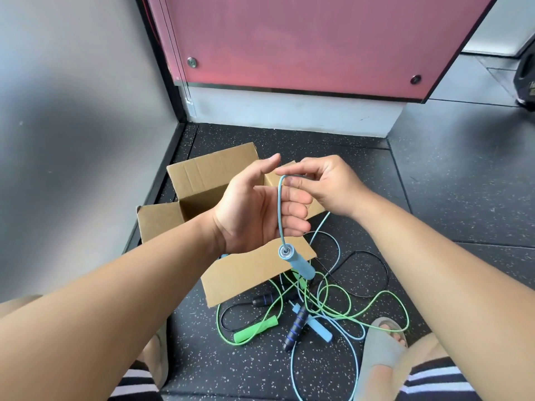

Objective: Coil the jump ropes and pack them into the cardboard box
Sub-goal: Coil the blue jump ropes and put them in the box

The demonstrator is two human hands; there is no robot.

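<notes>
Blue rope [278, 209] pinched atop by right hand [327, 186], left hand [249, 209] curled round it, handle [301, 264] dangling below

cardboard box [202, 180]: matt corrugated | blue handle [301, 264]: matt foam | floor [434, 198]: speckled rubber

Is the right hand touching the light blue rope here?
Touching. The head view shows the right hand pinching the light blue rope between thumb and forefinger at the top of its bend, above the dangling handle.
</notes>
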